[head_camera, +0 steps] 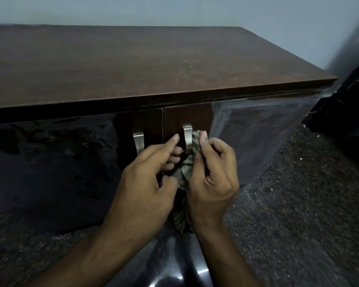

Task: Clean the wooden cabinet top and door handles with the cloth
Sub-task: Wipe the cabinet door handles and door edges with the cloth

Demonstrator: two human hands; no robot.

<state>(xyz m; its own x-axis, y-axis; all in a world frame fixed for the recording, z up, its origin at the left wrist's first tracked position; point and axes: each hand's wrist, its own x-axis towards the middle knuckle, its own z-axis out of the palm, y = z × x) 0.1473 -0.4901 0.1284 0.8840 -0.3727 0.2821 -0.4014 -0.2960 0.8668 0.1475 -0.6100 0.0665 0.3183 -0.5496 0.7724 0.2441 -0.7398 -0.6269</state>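
Pinching a bunched grey cloth, the right hand pressed it against the right side of the right door handle, its grip closed on the fabric with fingertips near the handle's top. The left hand sat just beside it, forefinger stretched toward the handle's left side, the other fingers curled in, thumb touching the cloth's lower folds; whether that grip actually held the cloth could not be told. The cloth's tail hung down between both wrists. The left door handle stood just left of the hands, untouched. Above, the wooden cabinet top showed pale dusty smears. Glossy dark doors reflected light, and speckled floor lay to the right.
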